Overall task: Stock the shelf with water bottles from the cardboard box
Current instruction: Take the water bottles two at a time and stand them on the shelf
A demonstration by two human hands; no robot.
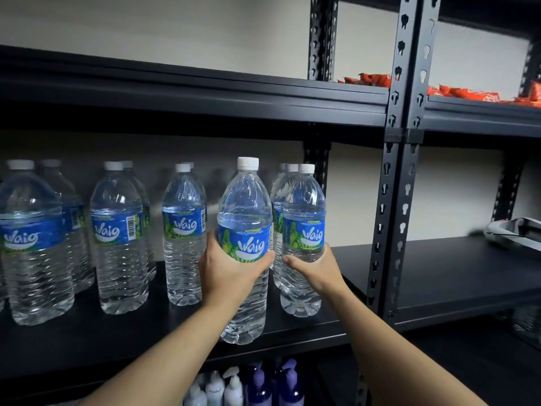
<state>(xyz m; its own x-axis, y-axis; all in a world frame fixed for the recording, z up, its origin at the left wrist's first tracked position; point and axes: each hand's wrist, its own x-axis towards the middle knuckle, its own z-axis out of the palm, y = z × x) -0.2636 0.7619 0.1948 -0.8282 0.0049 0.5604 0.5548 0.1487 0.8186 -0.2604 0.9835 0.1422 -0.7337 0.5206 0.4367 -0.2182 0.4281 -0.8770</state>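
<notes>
The person shows only as two arms, coming in from the near edge of the view and ending at the fingers. The left forearm (164, 361) and the right forearm (377, 347) are bare along all their visible length, slim and smooth in outline. The left hand (231, 271) and the right hand (314, 268) are bare as well, wrists included.

Bottles (117, 238) stand in rows on the shelf (152, 326), packets (456, 90) above, spray bottles (234, 388) below.
</notes>
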